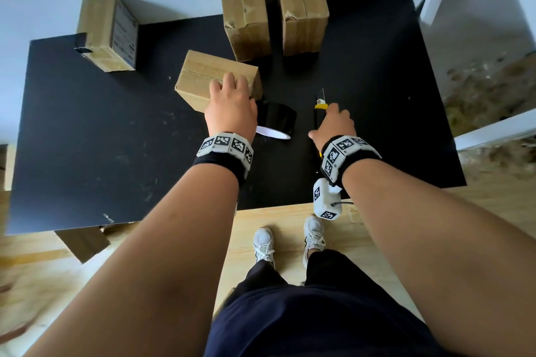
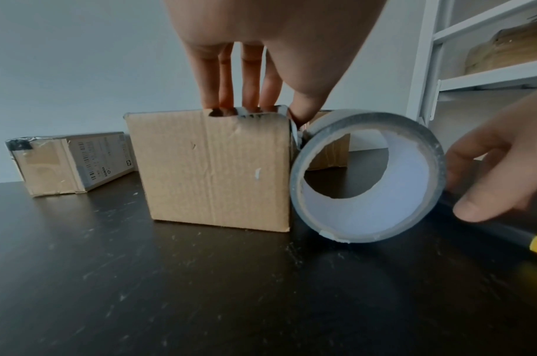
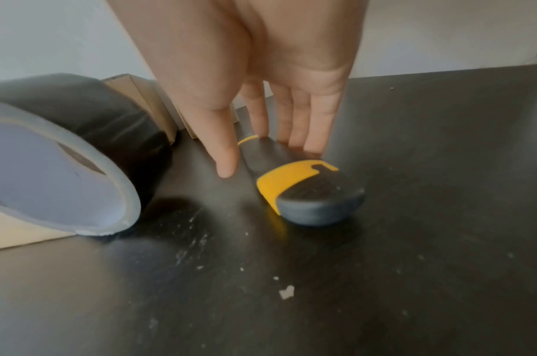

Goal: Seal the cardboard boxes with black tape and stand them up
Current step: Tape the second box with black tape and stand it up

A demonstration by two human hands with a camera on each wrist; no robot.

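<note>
A small cardboard box (image 1: 208,72) (image 2: 212,168) lies in the middle of the black table (image 1: 87,139). My left hand (image 1: 229,90) (image 2: 255,72) presses straight fingers on the near right top edge, where a bit of black tape (image 2: 261,116) sits; the thumb is at the corner. The black tape roll (image 1: 278,117) (image 2: 413,135) (image 3: 109,120) stands on edge against the box's right side. My right hand (image 1: 333,122) (image 3: 261,108) rests straight fingers on a black and yellow utility knife (image 1: 321,106) (image 3: 307,187) lying right of the roll. Its thumb is beside the handle.
Two boxes (image 1: 245,9) (image 1: 301,6) stand upright at the table's back edge. A third box (image 1: 107,32) (image 2: 72,163), with black tape on its end, lies at the back left. White shelving (image 1: 493,130) stands to the right. A cardboard scrap (image 1: 82,243) lies on the floor.
</note>
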